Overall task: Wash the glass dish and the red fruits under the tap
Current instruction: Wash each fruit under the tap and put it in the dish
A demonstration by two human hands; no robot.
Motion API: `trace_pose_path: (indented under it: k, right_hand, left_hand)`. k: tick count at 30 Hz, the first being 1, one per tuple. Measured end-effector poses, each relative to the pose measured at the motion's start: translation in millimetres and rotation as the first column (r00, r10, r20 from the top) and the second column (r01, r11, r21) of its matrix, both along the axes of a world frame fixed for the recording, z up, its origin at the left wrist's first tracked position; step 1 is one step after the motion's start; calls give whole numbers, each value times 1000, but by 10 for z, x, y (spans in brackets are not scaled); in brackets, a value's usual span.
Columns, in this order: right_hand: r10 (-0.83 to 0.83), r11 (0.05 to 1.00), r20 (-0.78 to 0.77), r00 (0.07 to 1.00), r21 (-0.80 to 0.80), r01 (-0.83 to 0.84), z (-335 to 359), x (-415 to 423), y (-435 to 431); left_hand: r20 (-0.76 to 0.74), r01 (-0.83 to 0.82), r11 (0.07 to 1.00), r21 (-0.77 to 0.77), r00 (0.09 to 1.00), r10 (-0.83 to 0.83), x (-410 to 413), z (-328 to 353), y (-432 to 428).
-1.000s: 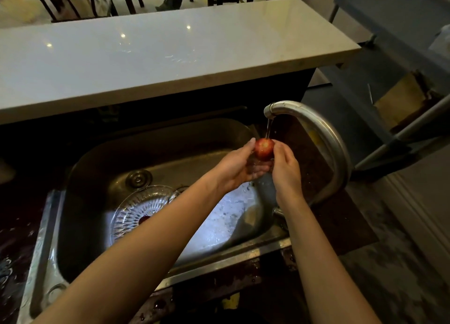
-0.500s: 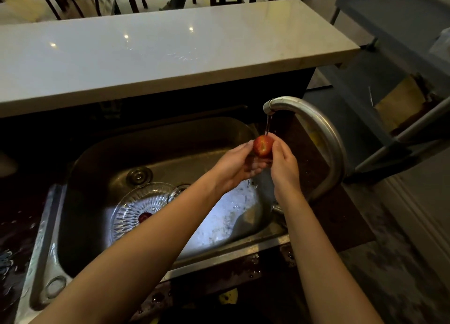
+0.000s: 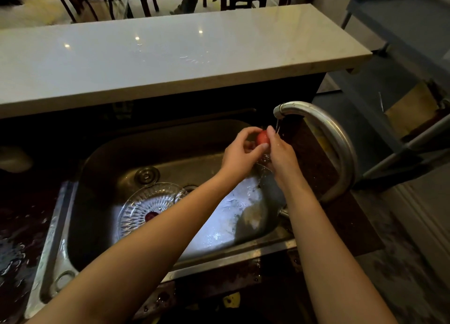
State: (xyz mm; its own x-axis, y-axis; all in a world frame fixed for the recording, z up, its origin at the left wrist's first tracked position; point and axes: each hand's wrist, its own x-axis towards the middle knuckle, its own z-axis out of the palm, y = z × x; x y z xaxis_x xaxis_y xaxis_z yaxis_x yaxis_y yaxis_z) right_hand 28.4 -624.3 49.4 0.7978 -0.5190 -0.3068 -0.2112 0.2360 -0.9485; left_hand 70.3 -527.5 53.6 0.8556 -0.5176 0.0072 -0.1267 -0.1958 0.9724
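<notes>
Sink (image 3: 109, 158) with tap (image 3: 325, 128) lies below pale counter (image 3: 170, 62), chairs (image 3: 80, 2) beyond.

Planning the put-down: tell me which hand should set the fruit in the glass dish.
Probably left. The left hand grips the red fruit, and the glass dish lies in the sink on that side; the right hand is nearer the tap.

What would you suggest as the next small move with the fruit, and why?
Probably nudge the small round red fruit rightward: the left hand and right hand hold it just left of the thin stream from the curved metal tap.
</notes>
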Motion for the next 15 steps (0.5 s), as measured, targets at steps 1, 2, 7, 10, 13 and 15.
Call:
trace_pose_path:
  k: [1, 2, 7, 10, 13, 15]
  right_hand:
    - [-44, 998, 4, 999, 51, 43, 7, 18, -1]
    - [-75, 993, 15, 997, 98, 73, 4, 32, -3]
    - [-89, 951, 140, 986, 305, 42, -60, -40, 4]
    - [-103, 973, 32, 994, 212, 94, -42, -39, -19]
    - [-34, 998, 26, 999, -44, 35, -19, -41, -52]
    - [61, 974, 35, 998, -221, -52, 0, -50, -31]
  left_hand:
    - [66, -14, 1000, 6, 998, 14, -4, -1, -15]
    - [123, -19, 1000, 17, 992, 17, -4, 4, -28]
    - [213, 85, 976, 203, 969, -128, 91, 55, -87]
    - [322, 74, 957, 280, 932, -166, 119, 49, -85]
    - [397, 42, 965, 259, 906, -147, 125, 8, -50]
    - [422, 52, 967, 251, 893, -157, 119, -1, -44]
